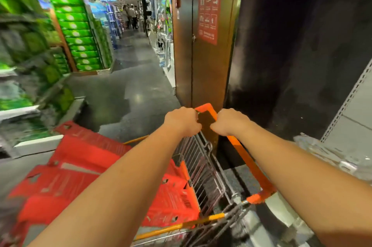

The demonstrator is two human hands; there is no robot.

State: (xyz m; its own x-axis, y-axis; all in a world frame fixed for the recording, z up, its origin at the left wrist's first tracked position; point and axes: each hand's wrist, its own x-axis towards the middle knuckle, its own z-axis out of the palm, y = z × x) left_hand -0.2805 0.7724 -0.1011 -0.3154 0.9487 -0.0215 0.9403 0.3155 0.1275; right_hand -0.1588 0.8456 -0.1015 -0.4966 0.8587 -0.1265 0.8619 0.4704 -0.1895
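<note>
My left hand [183, 120] and my right hand [229, 121] both grip the orange handle [249, 161] of a wire shopping cart [203, 168], close together near the handle's far corner. The cart sits tilted in the view, low and to the left of my arms. Several red cardboard boxes [84, 158] fill its basket. My forearms cross over part of the boxes and hide the cart's near side.
A metal-clad pillar [193, 45] with a red notice [209, 3] stands straight ahead of the cart. Green stacked packs [78, 33] line the left shelves. An aisle [132, 77] runs ahead to the left, with people [130, 15] far down it. A grey shelf upright [346, 105] is at right.
</note>
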